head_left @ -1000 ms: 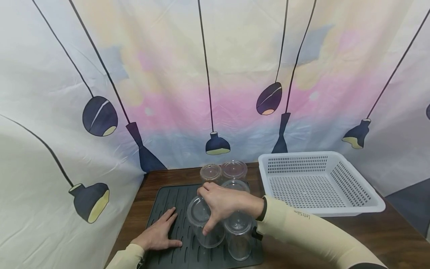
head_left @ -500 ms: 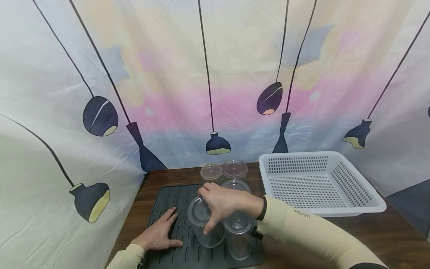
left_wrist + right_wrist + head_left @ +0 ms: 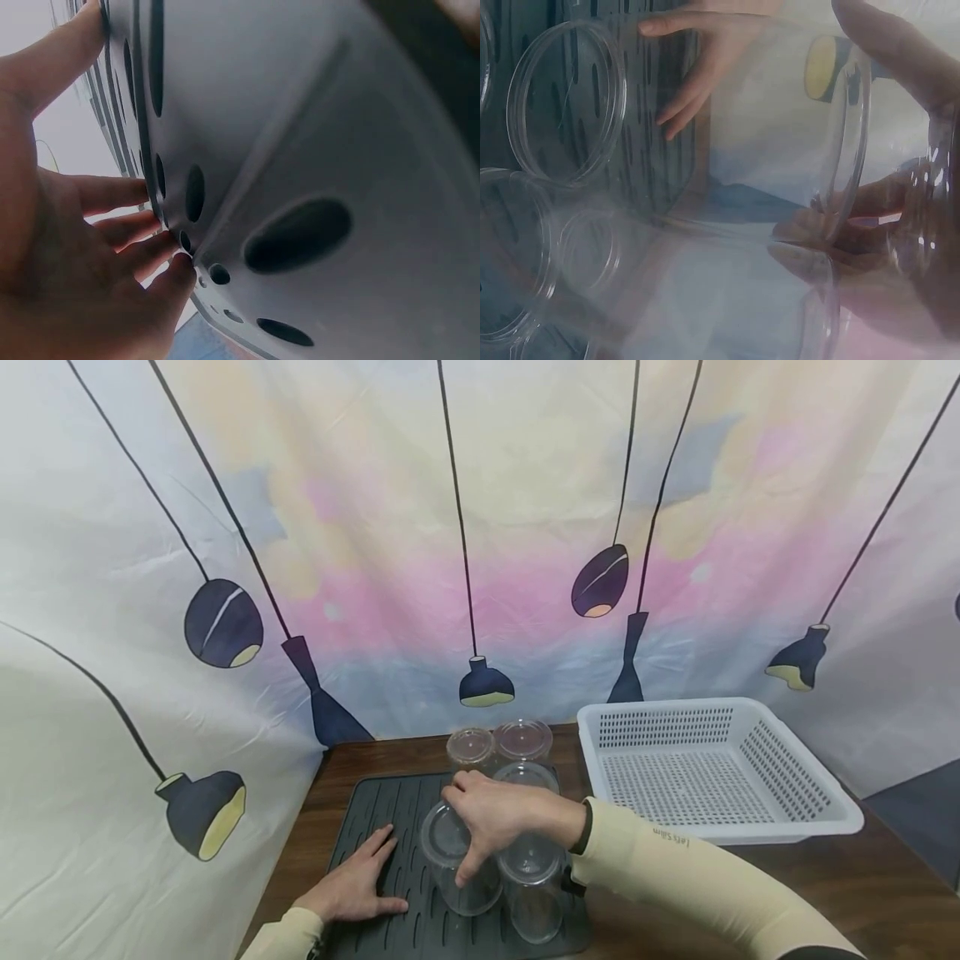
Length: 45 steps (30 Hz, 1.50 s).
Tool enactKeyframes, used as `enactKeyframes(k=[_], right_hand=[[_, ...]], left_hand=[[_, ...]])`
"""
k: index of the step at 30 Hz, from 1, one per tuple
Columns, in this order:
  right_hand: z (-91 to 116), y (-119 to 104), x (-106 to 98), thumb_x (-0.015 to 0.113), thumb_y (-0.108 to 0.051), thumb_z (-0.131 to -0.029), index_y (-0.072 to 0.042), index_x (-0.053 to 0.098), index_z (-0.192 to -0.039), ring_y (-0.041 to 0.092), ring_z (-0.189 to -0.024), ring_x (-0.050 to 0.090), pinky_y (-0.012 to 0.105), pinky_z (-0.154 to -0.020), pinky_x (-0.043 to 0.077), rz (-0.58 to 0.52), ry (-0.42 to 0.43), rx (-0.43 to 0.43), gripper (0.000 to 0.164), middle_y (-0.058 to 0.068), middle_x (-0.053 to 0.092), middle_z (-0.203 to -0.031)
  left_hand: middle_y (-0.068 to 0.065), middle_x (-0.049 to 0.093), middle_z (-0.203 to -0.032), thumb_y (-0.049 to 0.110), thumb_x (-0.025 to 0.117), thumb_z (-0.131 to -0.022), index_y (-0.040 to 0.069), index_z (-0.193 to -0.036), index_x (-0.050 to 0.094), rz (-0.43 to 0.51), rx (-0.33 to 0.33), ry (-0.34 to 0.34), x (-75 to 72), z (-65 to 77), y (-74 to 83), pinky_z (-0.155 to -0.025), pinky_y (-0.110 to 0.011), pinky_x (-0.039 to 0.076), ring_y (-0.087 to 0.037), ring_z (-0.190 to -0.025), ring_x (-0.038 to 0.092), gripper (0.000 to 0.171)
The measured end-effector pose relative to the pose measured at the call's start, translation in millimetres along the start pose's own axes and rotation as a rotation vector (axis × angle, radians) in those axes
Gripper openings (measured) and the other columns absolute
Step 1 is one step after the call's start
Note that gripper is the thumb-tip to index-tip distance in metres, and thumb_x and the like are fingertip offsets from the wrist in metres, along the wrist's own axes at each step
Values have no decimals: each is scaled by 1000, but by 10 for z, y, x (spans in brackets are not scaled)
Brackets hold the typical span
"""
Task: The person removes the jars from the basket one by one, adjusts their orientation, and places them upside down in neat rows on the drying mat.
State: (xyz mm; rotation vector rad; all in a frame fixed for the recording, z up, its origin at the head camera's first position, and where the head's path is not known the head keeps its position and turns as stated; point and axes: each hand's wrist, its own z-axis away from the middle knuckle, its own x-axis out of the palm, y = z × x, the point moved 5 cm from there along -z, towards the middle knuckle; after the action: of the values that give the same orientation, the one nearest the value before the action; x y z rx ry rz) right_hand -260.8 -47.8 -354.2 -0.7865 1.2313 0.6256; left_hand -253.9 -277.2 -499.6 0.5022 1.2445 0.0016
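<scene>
My right hand (image 3: 498,814) grips the top of a clear jar (image 3: 474,897), thumb in front and fingers round the far side. The jar stands upright on a dark grooved draining mat (image 3: 378,802). In the right wrist view its transparent wall (image 3: 735,97) fills the middle, with fingers (image 3: 802,259) at its rim. A second clear jar (image 3: 536,914) stands close on its right, partly under my forearm. To the left, my left hand (image 3: 351,887) rests on the mat with fingers spread. The left wrist view has those fingers (image 3: 112,195) extended against the mat's slotted surface (image 3: 225,75).
Behind my right hand stand three more clear jars, a small one (image 3: 470,747), a wider one (image 3: 523,740) and a nearer one (image 3: 528,773). A white perforated basket (image 3: 600,777) sits at the right on the brown wooden table (image 3: 862,885). A printed cloth (image 3: 375,527) hangs behind.
</scene>
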Motion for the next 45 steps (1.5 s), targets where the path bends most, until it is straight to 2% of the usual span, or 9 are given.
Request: enactKeyframes(k=[6, 15, 23, 30, 45], right_hand=[[2, -30, 25, 78, -69, -65, -13, 42, -146, 16, -121, 45, 26, -92, 49, -2, -3, 10, 104, 4, 44, -135], [-22, -5, 8, 76, -71, -65, -12, 40, -147, 18, -124, 44, 28, -96, 48, 20, -8, 19, 108, 6, 43, -139], [-12, 10, -16, 69, -72, -73, -11, 38, -149, 21, -132, 41, 31, -103, 44, 17, -7, 20, 103, 8, 42, -146], [7, 15, -34, 64, -68, -81, -13, 42, -148, 21, -130, 44, 32, -101, 46, -32, 12, -7, 89, 7, 45, -144], [45, 46, -45, 63, -67, -83, -17, 44, -146, 19, -130, 43, 31, -95, 48, -130, 33, 14, 83, 4, 45, -144]], left_hand=[[-22, 25, -157, 66, 74, -72, -3, -145, 42, 2, -5, -6, 33, 19, -28, -105, -62, 36, -44, -142, 29, 105], [-23, 25, -157, 65, 74, -72, -5, -144, 41, -4, 8, 3, -11, 10, -5, -105, -61, 36, -45, -142, 29, 106], [-23, 25, -157, 64, 75, -73, -5, -145, 41, 0, 10, 5, -32, 2, 5, -105, -62, 36, -45, -142, 28, 106], [-23, 25, -157, 65, 74, -73, -5, -145, 41, 1, 11, 5, -31, -4, 6, -106, -62, 35, -45, -142, 28, 106], [-23, 25, -157, 64, 75, -72, -5, -144, 41, -6, 14, 8, -26, 5, 16, -105, -62, 35, -45, -142, 29, 105]])
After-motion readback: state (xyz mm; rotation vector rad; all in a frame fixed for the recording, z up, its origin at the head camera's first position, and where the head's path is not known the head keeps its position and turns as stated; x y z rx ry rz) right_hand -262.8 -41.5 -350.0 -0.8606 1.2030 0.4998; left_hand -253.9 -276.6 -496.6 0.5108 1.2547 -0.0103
